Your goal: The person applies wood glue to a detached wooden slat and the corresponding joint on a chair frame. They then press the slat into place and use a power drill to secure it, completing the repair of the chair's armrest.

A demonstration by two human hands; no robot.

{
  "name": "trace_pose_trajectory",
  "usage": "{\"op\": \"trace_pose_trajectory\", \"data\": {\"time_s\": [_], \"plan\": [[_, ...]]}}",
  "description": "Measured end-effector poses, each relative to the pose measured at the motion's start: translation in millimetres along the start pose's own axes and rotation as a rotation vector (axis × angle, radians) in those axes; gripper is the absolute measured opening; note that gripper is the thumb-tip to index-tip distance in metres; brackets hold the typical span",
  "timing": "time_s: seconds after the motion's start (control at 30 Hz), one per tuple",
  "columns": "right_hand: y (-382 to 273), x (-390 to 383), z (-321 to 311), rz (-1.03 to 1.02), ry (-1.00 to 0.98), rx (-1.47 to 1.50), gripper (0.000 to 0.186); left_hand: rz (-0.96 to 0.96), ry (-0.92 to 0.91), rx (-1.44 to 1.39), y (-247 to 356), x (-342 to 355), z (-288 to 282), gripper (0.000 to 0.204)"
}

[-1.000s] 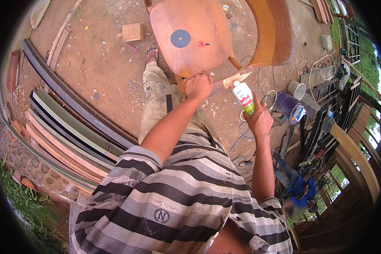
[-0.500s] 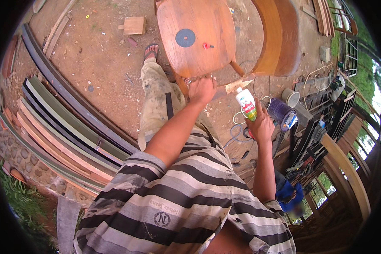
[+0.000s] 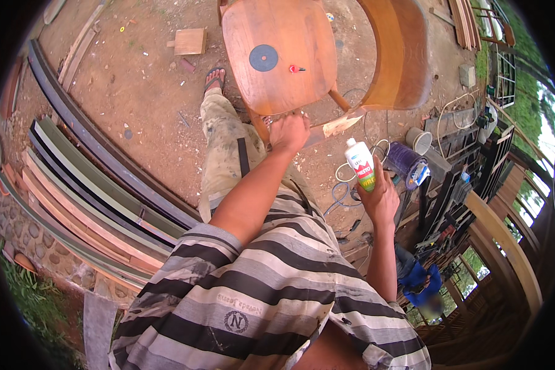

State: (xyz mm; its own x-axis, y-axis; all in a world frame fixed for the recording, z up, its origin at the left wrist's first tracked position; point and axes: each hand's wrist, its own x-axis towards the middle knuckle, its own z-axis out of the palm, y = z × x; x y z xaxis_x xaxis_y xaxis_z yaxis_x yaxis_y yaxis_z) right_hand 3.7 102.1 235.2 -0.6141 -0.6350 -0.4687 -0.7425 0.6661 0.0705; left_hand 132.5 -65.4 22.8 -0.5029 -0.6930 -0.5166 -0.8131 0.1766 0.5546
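A brown wooden chair (image 3: 302, 37) lies tipped in front of me, its seat toward me and its broad curved back (image 3: 404, 55) to the right. My left hand (image 3: 290, 131) is closed at the chair's near wooden bar, below the seat edge; its fingertips are partly hidden. On that bar, right of the hand, shows a pale raw patch (image 3: 343, 125). My right hand (image 3: 381, 194) grips a white plastic glue bottle (image 3: 359, 161) with a red and green label. The bottle stands nearly upright, its white top just below the patch and apart from it.
A dark round disc (image 3: 263, 58) and a small red object (image 3: 294, 69) rest on the seat. Long wooden boards (image 3: 98, 191) are stacked at left. A purple can (image 3: 407, 161), a pale bucket (image 3: 419, 142) and cables are at right. Another person in blue (image 3: 419, 280) is at lower right.
The glue bottle has drawn back from the pale patch, toward me. My left hand stays at the chair bar. The whole view has shifted slightly.
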Motion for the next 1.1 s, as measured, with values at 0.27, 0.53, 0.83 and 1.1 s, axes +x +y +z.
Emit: {"op": "trace_pose_trajectory", "data": {"time_s": [0.27,0.53,0.83,1.1], "plan": [[2.4,-7.9,-6.0,-0.007,0.024,0.005,0.101,-0.023,-0.025,0.010,0.5,1.1,2.2,0.033],[-6.0,1.9,-2.6,0.026,-0.029,0.025,0.097,-0.037,-0.028,0.038,1.1,1.6,2.9,0.032],[-4.1,8.7,13.4,0.018,-0.022,0.039,0.097,-0.042,-0.020,0.027,-1.3,2.2,6.1,0.030],[-2.0,10.8,21.1,0.024,-0.043,0.077,0.098,-0.046,-0.006,0.022,-0.9,0.5,4.3,0.029]]}}
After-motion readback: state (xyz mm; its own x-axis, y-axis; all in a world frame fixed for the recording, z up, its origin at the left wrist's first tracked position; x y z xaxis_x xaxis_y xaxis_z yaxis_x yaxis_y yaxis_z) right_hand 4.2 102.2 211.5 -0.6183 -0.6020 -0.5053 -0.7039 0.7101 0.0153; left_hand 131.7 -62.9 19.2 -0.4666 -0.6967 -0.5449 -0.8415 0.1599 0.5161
